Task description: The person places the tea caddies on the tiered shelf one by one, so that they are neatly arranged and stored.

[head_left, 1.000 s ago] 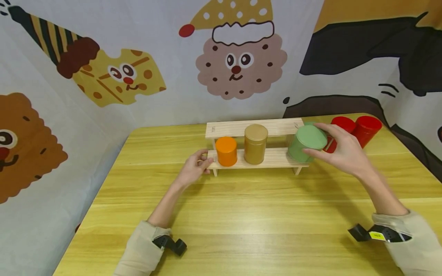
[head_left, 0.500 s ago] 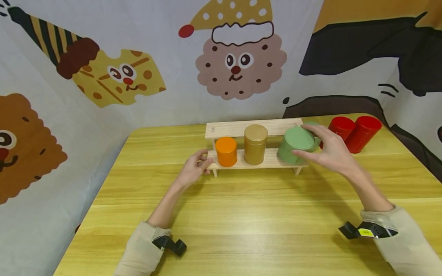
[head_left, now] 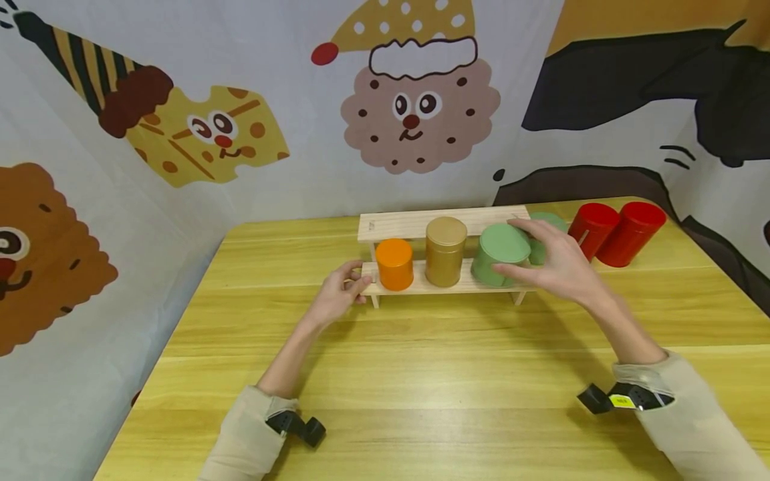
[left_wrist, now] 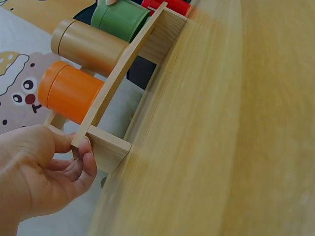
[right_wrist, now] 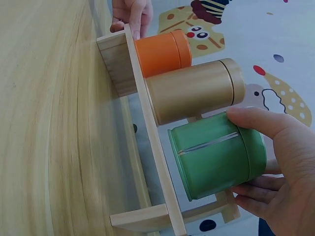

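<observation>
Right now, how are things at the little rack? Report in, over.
Left hand grips left end of wooden rack. Right hand holds green canister at lower tier, contact unclear. Gold canister close on its left, possibly in the way.

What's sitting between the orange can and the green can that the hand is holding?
A gold can stands on the shelf between the orange can and the green can in the right hand; the head and both wrist views show it.

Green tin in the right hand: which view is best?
The right wrist view: the green tin is largest there, its side plain. The head view shows its lid and some side; the left wrist view crops it at the top edge.
</observation>
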Motion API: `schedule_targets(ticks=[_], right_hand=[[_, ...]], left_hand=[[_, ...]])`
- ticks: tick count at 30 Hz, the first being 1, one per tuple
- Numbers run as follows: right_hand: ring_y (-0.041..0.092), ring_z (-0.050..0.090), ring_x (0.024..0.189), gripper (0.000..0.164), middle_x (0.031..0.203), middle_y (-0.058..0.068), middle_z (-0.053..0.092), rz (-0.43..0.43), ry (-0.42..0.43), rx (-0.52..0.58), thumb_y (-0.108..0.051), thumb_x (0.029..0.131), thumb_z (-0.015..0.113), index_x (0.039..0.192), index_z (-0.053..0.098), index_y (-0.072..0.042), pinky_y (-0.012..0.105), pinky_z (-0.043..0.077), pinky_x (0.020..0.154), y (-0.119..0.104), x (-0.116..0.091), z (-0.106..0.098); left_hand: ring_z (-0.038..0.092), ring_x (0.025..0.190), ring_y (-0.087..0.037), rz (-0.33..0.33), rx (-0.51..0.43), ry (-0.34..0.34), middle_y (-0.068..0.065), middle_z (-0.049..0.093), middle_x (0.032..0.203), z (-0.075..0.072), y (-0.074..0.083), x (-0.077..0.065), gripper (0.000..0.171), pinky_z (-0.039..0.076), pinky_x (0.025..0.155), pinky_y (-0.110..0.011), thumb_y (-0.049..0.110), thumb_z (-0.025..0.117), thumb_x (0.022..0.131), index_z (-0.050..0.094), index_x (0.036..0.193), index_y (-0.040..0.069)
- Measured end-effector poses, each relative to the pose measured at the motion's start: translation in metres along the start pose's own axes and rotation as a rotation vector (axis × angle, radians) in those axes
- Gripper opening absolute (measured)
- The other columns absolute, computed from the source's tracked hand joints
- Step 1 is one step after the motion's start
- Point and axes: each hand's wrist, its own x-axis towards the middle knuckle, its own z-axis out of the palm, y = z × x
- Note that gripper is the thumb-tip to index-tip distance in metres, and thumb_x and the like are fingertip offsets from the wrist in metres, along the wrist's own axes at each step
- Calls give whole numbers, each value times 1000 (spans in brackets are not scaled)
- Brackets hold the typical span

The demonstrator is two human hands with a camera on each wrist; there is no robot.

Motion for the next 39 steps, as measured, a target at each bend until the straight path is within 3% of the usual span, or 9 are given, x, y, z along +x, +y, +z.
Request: schedule_targets(ticks=[16,27,39], right_hand=[[37,51,121,78,140,17,53,-38,-12,-12,-30,79,87,143,53,-3,62,51,93,-1,3,9],[40,50,122,82,144,19,48,-45,-27,-41,-32,81,85,146,48,0,62,50,96,-1,4,12],[42,46,126,86,147,21,43,-40,-47,-59,-35,80,86,148,47,-1,64,47,100,0,2,9]], left_hand=[[63,78,-20,10,8,-4,-20,55,112,0,1,-2,57,61,84,-42,14,55,106,31,153,-8],[63,79,-24,-11,0,-8,-21,56,113,-2,0,0,58,58,88,-54,11,53,107,27,154,-9],[63,77,-19,13,5,0,-22,56,112,0,0,-2,56,62,82,-40,13,55,106,33,152,-8]])
